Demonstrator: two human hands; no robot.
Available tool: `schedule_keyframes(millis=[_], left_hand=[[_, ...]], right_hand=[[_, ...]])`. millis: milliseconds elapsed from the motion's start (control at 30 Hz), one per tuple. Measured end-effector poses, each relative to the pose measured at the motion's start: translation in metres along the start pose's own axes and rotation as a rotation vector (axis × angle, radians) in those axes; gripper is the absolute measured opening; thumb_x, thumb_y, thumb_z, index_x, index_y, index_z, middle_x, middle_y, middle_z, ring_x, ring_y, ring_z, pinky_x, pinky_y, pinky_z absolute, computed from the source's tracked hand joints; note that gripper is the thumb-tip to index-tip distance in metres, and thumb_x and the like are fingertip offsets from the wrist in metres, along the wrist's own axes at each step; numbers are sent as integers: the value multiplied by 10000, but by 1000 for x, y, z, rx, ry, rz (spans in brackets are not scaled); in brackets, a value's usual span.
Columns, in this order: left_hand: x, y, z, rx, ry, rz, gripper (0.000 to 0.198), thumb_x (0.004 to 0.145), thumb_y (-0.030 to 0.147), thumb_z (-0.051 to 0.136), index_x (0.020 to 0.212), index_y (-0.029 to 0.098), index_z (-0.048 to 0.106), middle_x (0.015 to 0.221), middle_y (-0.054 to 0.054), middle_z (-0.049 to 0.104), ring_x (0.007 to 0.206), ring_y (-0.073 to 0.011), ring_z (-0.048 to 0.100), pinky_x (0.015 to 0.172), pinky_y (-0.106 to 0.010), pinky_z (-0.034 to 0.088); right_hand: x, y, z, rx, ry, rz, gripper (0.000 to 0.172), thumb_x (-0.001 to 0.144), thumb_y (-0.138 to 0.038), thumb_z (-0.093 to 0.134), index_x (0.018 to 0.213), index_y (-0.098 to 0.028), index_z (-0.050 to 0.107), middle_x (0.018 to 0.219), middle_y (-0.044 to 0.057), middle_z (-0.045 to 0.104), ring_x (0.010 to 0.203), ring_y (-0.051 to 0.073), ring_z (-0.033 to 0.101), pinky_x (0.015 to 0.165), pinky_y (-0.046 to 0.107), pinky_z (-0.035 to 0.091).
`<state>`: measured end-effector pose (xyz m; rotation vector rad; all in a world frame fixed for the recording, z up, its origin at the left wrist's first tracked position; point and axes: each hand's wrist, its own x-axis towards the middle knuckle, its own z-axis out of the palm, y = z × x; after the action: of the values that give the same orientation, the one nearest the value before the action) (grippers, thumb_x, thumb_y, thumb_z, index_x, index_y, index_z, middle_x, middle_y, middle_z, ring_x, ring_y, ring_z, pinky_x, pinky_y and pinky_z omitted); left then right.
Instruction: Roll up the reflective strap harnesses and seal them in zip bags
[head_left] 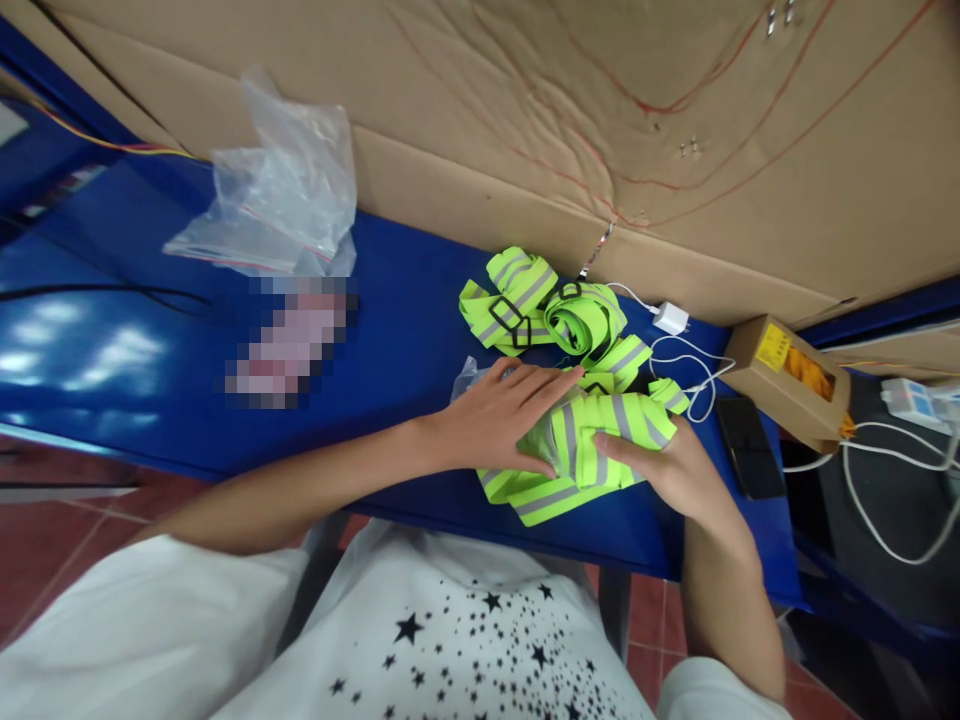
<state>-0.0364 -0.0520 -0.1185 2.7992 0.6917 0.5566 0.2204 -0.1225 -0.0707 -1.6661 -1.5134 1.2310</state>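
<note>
A folded bundle of neon-yellow reflective strap (611,430) with grey stripes is gripped by my right hand (667,465), its thumb across the near side. My left hand (502,410) holds a clear plastic bag (541,440) at the bundle's left end, fingers stretched over the top and thumb below. Most of that bag is hidden under the hand. More strap (540,500) lies flat on the table beneath both hands. Behind them are further rolled reflective straps (581,318) with black buckles.
Empty clear bags (289,190) lie at the back left of the blue table (405,300), near a blurred pinkish item (289,350). A white charger (670,318) with cable, a black phone (750,447) and an open cardboard box (787,380) are on the right. Cardboard (465,180) lines the back.
</note>
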Motion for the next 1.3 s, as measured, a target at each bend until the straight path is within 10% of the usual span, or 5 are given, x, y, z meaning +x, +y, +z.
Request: schedule_keyframes(millis=[400,800,1300], left_hand=[[16,10,-1,65,100,60,1061,873,798,625,1544,14,379,1448,-254,578,1321,-370,562,1139,-476,383],[10,0,11,-80,-43,-68,1487,695,788,819,1676,131,-85,1605,-270,424,1478,-394,452,1166,-438,358],[15,-2,10,36,69,-16,1246,882,775,641,1671,102,-51,1534,-272,519,1402,-386,529,1095,-433,392]], right_hand=[[3,0,2,371,121,69,451,740,-403,925,1136,-252,772,1128,34,809,1006,296,774,864,422,641],[12,4,8,205,298,-33,438,744,-446,924,1092,-220,783,1115,54,811,1018,306,769,902,430,628],[5,-3,33,-165,430,-171,493,806,-535,829,1161,-219,701,1049,69,790,924,281,756,802,388,606]])
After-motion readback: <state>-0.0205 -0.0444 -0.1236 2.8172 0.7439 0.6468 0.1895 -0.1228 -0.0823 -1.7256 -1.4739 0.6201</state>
